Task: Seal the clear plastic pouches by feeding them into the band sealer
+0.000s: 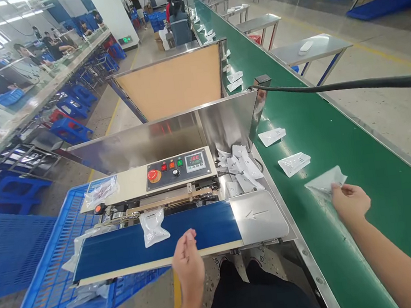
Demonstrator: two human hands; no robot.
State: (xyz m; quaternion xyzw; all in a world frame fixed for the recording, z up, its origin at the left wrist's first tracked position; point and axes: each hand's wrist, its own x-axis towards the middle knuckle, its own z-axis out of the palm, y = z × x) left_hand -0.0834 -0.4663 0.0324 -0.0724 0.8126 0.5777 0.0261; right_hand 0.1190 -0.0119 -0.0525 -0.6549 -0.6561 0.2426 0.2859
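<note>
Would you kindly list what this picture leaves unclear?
All in the head view:
- Print on the conveyor pouches: too small.
- Black cable end: cut off at right edge.
- Lower bags: partly hidden by the blue belt.
- Held pouch corner: covered by the right hand.

Blue belt [200, 229] smooth, semi-glossy; metal plate [260, 216] at its right end, brushed; pouches [242, 167] glossy plastic.

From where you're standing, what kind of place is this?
Probably a factory packing area: there's a long green conveyor belt with white packets, and a machine with buttons whose blue belt carries another packet.
</note>
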